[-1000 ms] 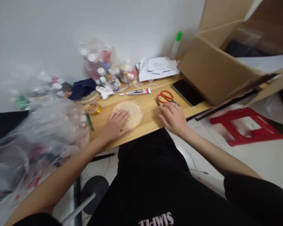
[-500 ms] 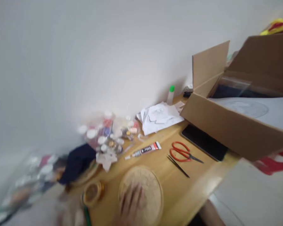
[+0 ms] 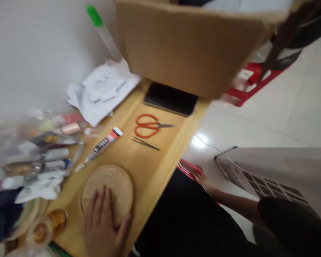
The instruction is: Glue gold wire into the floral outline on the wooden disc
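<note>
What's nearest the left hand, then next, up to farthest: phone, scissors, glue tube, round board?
1. Round board: right under the left hand.
2. Glue tube: just past the board.
3. Scissors: farther, off to the right.
4. Phone: farthest, by the cardboard box.

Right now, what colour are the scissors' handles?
Orange-red; the scissors' handles show best in the head view, the only one.

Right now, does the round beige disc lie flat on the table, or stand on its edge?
Flat. The disc shows its face upward on the table, with the left hand over it.
</note>
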### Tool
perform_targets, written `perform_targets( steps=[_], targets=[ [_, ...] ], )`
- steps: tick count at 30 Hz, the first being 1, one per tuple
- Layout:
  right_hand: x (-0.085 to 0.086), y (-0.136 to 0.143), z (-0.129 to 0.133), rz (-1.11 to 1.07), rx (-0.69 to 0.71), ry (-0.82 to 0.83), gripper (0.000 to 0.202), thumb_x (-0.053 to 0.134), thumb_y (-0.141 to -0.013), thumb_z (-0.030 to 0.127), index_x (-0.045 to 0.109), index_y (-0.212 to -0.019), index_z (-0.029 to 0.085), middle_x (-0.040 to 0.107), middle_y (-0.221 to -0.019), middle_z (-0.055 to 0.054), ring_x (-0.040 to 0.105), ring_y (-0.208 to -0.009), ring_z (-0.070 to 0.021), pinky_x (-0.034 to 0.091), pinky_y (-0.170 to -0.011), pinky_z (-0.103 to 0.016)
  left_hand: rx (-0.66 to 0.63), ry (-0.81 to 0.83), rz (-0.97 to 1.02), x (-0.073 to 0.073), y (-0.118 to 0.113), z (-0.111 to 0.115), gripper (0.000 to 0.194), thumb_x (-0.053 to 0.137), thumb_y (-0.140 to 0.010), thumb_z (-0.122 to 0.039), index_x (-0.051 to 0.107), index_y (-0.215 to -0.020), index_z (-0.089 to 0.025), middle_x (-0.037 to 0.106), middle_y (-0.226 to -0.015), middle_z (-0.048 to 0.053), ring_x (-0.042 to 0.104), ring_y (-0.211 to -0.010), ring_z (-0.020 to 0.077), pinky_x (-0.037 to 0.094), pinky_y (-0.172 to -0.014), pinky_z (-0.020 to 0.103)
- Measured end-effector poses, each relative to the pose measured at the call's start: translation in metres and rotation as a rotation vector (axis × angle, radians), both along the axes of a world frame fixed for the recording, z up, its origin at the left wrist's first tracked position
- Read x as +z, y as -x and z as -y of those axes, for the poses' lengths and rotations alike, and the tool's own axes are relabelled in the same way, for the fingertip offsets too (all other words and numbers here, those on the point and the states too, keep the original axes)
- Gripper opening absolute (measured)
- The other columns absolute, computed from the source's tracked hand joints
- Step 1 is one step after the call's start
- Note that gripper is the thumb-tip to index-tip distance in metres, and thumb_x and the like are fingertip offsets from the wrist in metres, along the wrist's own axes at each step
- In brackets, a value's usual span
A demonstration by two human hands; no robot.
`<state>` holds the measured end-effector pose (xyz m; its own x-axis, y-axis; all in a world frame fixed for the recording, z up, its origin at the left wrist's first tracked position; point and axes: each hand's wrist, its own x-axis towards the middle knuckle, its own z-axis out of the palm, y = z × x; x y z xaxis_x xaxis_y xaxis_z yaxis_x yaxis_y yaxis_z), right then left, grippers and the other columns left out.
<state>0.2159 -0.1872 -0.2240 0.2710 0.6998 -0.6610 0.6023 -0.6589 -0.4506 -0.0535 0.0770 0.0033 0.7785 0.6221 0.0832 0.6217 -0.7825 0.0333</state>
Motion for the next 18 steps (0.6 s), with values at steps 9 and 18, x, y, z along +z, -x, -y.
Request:
perform_targets(
  steps=[9, 18],
  targets=[
    [0.001, 0.005, 0.011, -0.026, -0.049, 0.080, 0.040, 0.060, -0.095, 0.040, 0.057, -0.127, 0.017, 0.060, -0.127, -0.010, 0.062, -0.110, -0.0216, 0.055, -0.093, -0.044, -0.027, 0.061, -0.082, 0.015, -0.015, 0.000, 0.075, 0.044, -0.098, -0.041, 0.007, -0.161, -0.022, 0.025, -0.162, 0.019, 0.031, -0.146, 0.0451, 0.031, -0.115, 0.067],
    [-0.023, -0.040, -0.009, -0.272, -0.580, 0.063, 0.037, 0.059, -0.095, 0.041, 0.059, -0.123, 0.017, 0.061, -0.124, -0.009, 0.063, -0.107, -0.0208, 0.056, -0.091, -0.042, -0.075, -0.164, -0.096, 0.030, -0.030, 0.025, 0.078, 0.040, -0.098, -0.041, -0.001, -0.161, -0.017, 0.012, -0.166, 0.022, 0.017, -0.151, 0.0473, 0.024, -0.111, 0.077]
  ],
)
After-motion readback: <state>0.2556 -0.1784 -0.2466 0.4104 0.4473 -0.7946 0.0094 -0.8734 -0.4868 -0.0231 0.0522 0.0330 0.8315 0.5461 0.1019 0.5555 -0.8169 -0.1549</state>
